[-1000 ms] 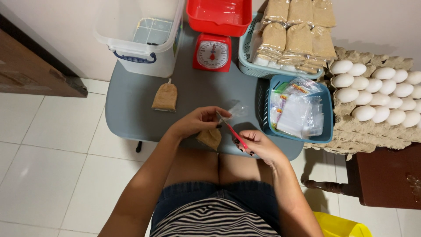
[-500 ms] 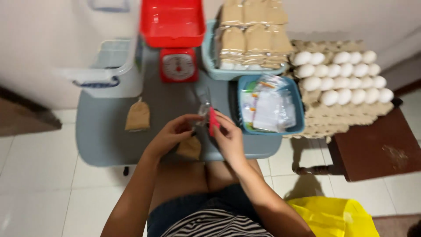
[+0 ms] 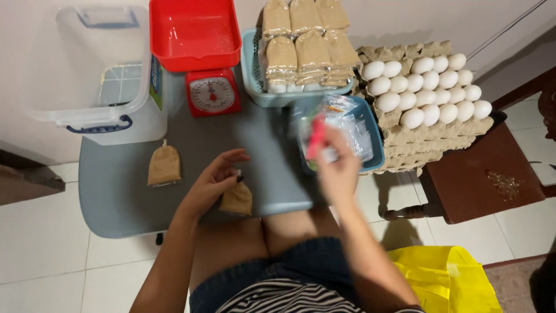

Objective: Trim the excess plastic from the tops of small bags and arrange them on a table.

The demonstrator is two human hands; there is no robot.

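**Holding a brown packet at the tabletop's near edge**

Resting near the front edge of the grey tabletop (image 3: 121, 197), my left hand (image 3: 213, 181) is pinching the top of a small brown powder packet (image 3: 237, 200) between its fingers, the rest of them spread loosely above it. My right hand (image 3: 337, 171) is blurred over the blue basket (image 3: 375, 145) of clear plastic bags, gripping a red-handled tool (image 3: 316, 137); I am not able to tell what kind. A second brown packet (image 3: 164, 165) is lying apart to the left, near the clear storage bin (image 3: 98, 110). Behind are sitting a red kitchen scale (image 3: 211, 93), a teal basket (image 3: 250, 69) stacked with filled packets, and a tray of white eggs (image 3: 425, 87).
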